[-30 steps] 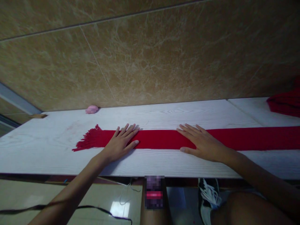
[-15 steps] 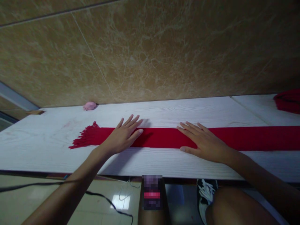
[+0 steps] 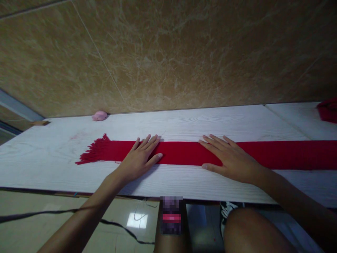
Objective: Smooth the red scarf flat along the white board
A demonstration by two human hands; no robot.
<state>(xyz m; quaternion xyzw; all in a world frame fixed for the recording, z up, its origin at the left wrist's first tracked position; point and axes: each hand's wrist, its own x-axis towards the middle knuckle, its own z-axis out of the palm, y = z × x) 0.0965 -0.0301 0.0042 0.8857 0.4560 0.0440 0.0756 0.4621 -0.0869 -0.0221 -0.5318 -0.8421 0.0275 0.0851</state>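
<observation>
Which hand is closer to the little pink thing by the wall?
Left. The left hand lies on the red scarf, nearer the wall-side pink thing, to its right; the right hand is much farther right along the scarf.

some indoor room (home or workshop, can't tell), marbled wall tiles (image 3: 168, 52) up top, white wood-grain tabletop (image 3: 184, 182) mid-frame, glossy floor (image 3: 28, 235) lower left

And you're getting nothing to read here: not one word, label, brand, number or sign is legible in front of you.
</observation>
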